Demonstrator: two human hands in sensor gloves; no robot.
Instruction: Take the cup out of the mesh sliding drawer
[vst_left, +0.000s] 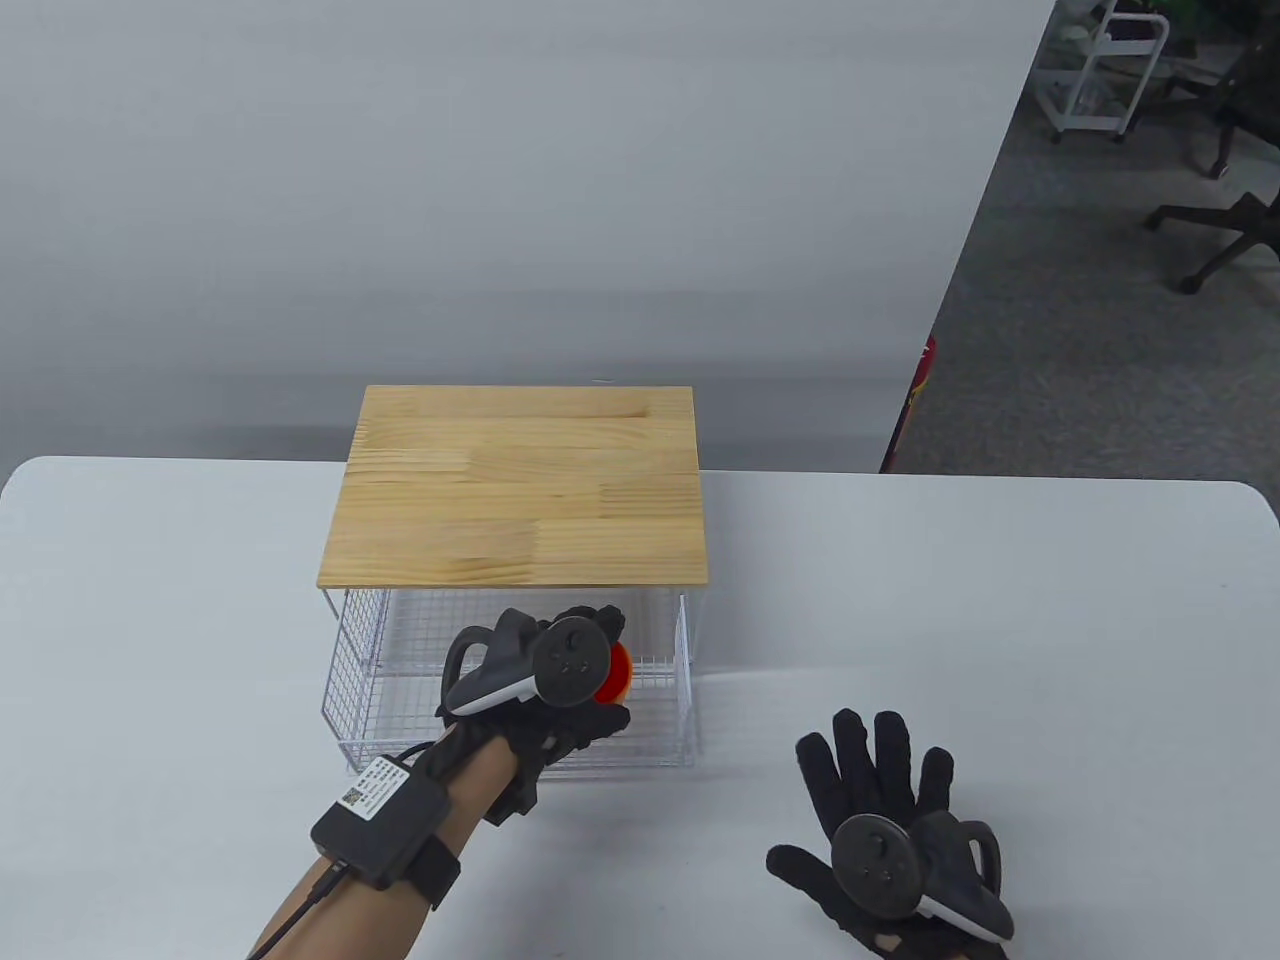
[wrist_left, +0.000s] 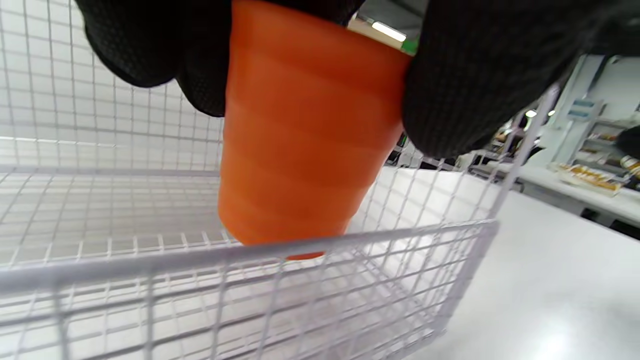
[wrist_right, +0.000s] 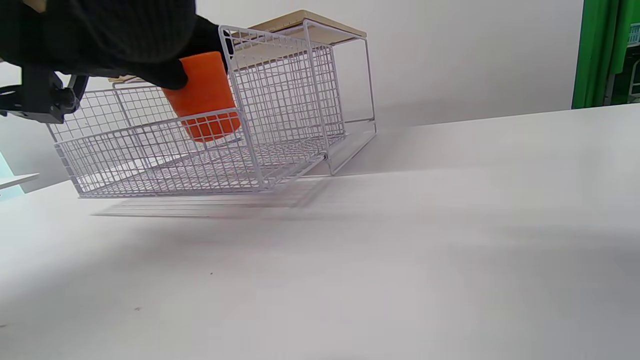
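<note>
An orange cup (wrist_left: 305, 140) is held by my left hand (vst_left: 560, 690) inside the pulled-out white mesh drawer (vst_left: 350, 700). It stands upright, with its base near or just above the drawer floor behind the front rim (wrist_left: 250, 255). It also shows in the right wrist view (wrist_right: 205, 95) and partly in the table view (vst_left: 618, 676). The drawer (wrist_right: 165, 155) sticks out from under a frame with a wooden top (vst_left: 520, 485). My right hand (vst_left: 880, 830) lies flat on the table to the right of the drawer, fingers spread, holding nothing.
The white table (vst_left: 1000, 620) stretches to the right of the drawer and in front of it. A grey wall stands behind the wooden top. Office chairs and a cart stand on the floor at the far right (vst_left: 1200, 150).
</note>
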